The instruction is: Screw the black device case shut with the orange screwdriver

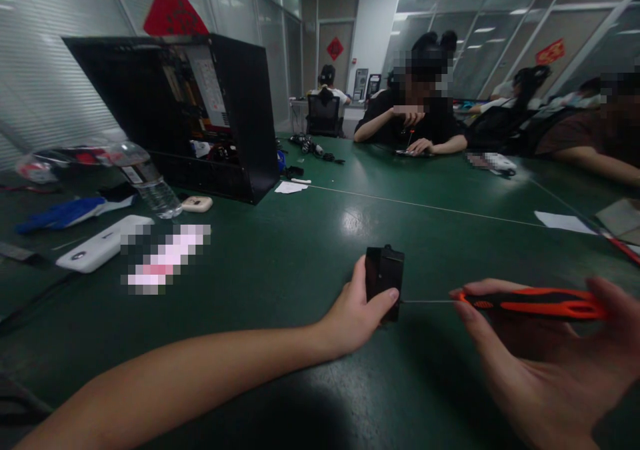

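My left hand [357, 310] is closed around a small black box-shaped part [385, 273], its thumb pressed on the near face. The part is held at the green table [280, 257]. An orange and black screwdriver [540, 303] lies level in my right hand [555, 363], gripped between thumb and fingers. Its thin shaft points left, and the tip meets the right side of the black part near my left thumb. Whether the tip sits in a screw is too small to tell.
An open black computer case [245, 117] stands at the back left. Near it are a plastic bottle [155, 183], a white power bank [105, 243] and a blue glove [65, 213]. Cables [313, 147] lie farther back. Across the table a person [410, 117] works with a tool.
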{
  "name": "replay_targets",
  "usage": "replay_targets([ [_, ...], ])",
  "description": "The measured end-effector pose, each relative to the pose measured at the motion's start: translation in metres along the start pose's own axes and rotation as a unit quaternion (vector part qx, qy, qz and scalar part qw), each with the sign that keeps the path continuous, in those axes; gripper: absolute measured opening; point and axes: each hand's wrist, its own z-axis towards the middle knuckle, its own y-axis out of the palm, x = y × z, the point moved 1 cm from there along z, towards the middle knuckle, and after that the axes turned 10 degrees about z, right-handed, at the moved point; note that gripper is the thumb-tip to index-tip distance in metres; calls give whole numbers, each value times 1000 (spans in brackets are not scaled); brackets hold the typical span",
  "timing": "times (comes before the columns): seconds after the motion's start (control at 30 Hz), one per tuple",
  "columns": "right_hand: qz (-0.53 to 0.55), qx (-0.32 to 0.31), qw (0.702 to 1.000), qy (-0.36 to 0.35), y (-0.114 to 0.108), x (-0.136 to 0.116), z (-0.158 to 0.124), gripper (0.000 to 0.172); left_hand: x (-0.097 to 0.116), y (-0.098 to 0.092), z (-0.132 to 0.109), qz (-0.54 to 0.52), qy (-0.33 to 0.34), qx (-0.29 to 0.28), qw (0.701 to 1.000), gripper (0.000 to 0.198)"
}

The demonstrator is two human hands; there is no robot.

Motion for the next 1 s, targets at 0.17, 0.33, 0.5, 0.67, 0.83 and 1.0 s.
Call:
replay_targets([
  [0.17,-32,52,997,-46,5,-11,-2,111,-2,2,-1,-21,-18,-11,1000,57],
  [0.33,-17,50,997,-63,12,-14,-9,110,4,4,-5,10,18,-29,999,54],
  [0.5,3,49,996,-73,15,-13,-11,107,7,5,-6,40,29,-27,998,54],
  [0.67,-4,21,995,-96,12,-14,-9,109,7,6,-7,50,35,-22,998,53],
  [0.83,-39,-104,993,-32,6,-26,-4,57,6,7,-7,75,21,-13,997,54],
  [1.0,-5,-104,994,16,4,-31,-5,45,6,8,-8,103,5,-9,995,55],
])
